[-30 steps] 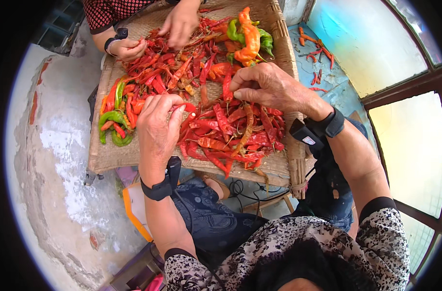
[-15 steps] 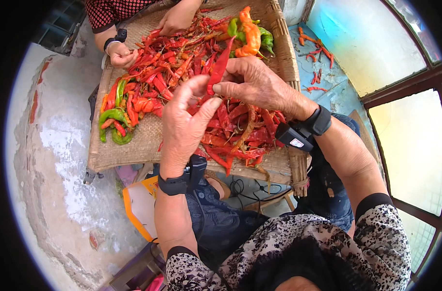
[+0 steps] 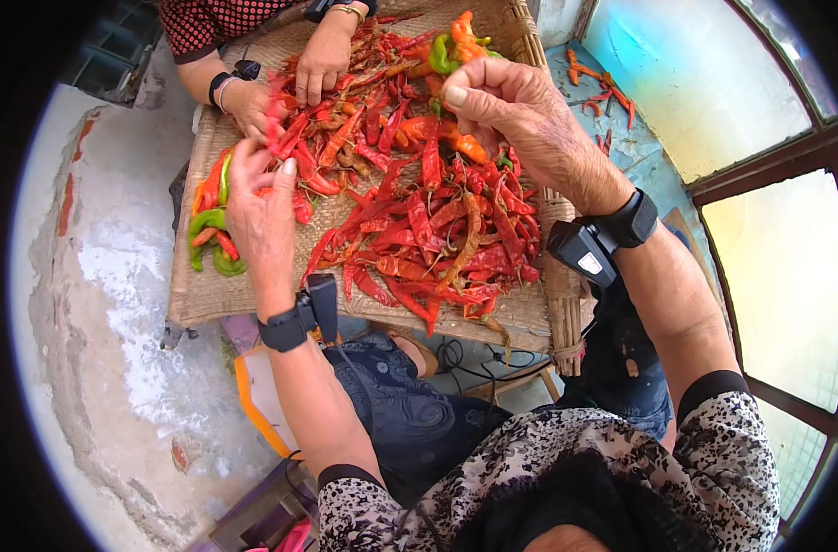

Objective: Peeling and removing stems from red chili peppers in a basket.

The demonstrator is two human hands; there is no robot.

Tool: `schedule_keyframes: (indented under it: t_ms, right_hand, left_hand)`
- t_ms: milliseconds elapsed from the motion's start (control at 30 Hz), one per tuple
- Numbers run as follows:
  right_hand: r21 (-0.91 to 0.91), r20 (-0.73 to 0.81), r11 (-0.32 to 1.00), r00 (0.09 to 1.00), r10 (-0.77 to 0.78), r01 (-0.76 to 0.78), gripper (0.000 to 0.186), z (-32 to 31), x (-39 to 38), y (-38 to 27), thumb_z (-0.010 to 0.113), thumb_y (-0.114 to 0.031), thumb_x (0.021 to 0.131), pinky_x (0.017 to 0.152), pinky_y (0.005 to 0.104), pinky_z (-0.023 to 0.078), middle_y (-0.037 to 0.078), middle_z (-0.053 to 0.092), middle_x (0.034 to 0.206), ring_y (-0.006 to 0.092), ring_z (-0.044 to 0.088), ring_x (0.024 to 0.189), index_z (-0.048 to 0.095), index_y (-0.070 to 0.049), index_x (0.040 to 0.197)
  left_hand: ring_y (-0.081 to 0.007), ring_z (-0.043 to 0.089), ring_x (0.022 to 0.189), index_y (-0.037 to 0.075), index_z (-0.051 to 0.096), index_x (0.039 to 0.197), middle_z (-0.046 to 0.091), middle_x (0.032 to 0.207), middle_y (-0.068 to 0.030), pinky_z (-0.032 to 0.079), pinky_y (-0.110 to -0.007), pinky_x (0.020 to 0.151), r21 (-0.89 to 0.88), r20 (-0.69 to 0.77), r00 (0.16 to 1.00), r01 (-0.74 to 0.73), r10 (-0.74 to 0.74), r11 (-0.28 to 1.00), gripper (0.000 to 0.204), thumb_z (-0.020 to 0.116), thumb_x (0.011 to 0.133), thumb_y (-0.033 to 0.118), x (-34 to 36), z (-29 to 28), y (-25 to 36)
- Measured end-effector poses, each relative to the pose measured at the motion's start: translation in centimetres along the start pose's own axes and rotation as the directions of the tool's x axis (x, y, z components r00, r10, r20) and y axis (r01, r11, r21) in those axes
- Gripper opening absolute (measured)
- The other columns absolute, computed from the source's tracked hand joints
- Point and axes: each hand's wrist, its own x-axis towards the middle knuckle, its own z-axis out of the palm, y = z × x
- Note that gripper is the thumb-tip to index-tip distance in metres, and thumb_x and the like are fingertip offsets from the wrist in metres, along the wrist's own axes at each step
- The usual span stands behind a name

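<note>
My left hand [image 3: 260,219] is raised over the left part of the woven tray [image 3: 202,294], thumb and fingers apart; a motion-blurred red pepper [image 3: 276,120] appears just beyond its fingertips. My right hand [image 3: 520,124] is pinched above the orange and green peppers [image 3: 464,40] at the tray's upper right, whatever it grips too hidden to make out. A large pile of wrinkled red chillies [image 3: 419,230] lies between and below my hands, with more in the middle. Fresh green and red peppers [image 3: 207,221] sit at the left edge.
A co-worker's hands [image 3: 322,63] reach into the pile from the upper left. Loose chillies [image 3: 584,72] lie on a blue ledge [image 3: 644,170] beside frosted windows [image 3: 773,285]. A peeling wall [image 3: 97,276] is left; a bag [image 3: 260,400], stool [image 3: 525,382] and cables are below.
Both my hands held a red pepper together half a second ago. Since then they have separated, left moving up-left, right moving up-right. The co-worker's lower hand has shifted right.
</note>
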Motion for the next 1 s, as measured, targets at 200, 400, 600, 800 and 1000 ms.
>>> schedule_keyframes:
  t_ms: [200, 400, 600, 800, 1000]
  right_hand:
    - [-0.302, 0.147, 0.948, 0.987, -0.057, 0.100, 0.021, -0.1, -0.4, 1.1, 0.061, -0.019, 0.091, 0.053, 0.0234, 0.042, -0.003, 0.053, 0.064, 0.0049, 0.047, 0.060, 0.061, 0.000, 0.083]
    - [-0.312, 0.176, 0.944, 0.983, -0.053, 0.107, 0.020, 0.4, -0.6, 1.1, 0.060, -0.017, 0.091, 0.056, 0.0245, 0.044, -0.001, 0.055, 0.064, 0.0061, 0.049, 0.061, 0.061, 0.001, 0.084]
    - [-0.356, 0.250, 0.928, 0.968, -0.021, 0.112, 0.024, 0.0, -0.6, 1.9, 0.064, -0.022, 0.089, 0.069, 0.0265, 0.048, 0.003, 0.062, 0.079, 0.0110, 0.056, 0.075, 0.062, 0.001, 0.095]
    - [-0.425, 0.303, 0.873, 0.946, -0.112, 0.239, 0.030, 2.0, -1.4, 2.3, 0.067, -0.025, 0.085, 0.068, 0.0351, 0.049, 0.012, 0.063, 0.075, 0.0244, 0.061, 0.071, 0.063, 0.002, 0.097]
    - [-0.441, 0.400, 0.877, 0.916, 0.001, 0.192, 0.023, 2.0, -1.2, 2.1, 0.064, -0.018, 0.086, 0.065, 0.0364, 0.051, 0.017, 0.066, 0.078, 0.0280, 0.066, 0.072, 0.065, 0.003, 0.096]
  left_hand:
    - [-0.0218, 0.061, 0.083, 0.004, 0.062, 0.108, 0.062, 0.098, -0.0117, 0.048, -0.034, 0.074, 0.047, 0.591, 0.806, -0.040, 0.004, 0.998, 0.027, 0.062, 0.083, 0.014, -2.2, 1.1, -0.1]
    - [-0.0201, 0.058, 0.077, -0.001, 0.062, 0.100, 0.060, 0.086, -0.0082, 0.046, -0.032, 0.071, 0.188, 0.678, 0.731, -0.270, 0.075, 0.944, 0.022, 0.064, 0.080, 0.007, -3.2, 2.0, -0.5]
    - [-0.0064, 0.054, 0.069, 0.001, 0.063, 0.097, 0.062, 0.083, -0.0002, 0.045, -0.020, 0.064, -0.376, 0.585, 0.800, 0.413, -0.133, 0.830, 0.013, 0.062, 0.089, 0.011, -2.1, 0.9, 1.8]
    - [-0.0086, 0.059, 0.072, 0.002, 0.062, 0.099, 0.063, 0.084, -0.0026, 0.050, -0.022, 0.066, -0.618, 0.603, 0.792, 0.538, -0.094, 0.573, 0.015, 0.062, 0.089, 0.012, -2.7, 1.3, 4.7]
    - [-0.0085, 0.059, 0.071, 0.001, 0.062, 0.097, 0.062, 0.081, -0.0028, 0.049, -0.022, 0.067, -0.613, 0.452, 0.886, 0.393, -0.103, 0.685, 0.013, 0.059, 0.091, 0.012, -1.1, 1.2, 3.7]
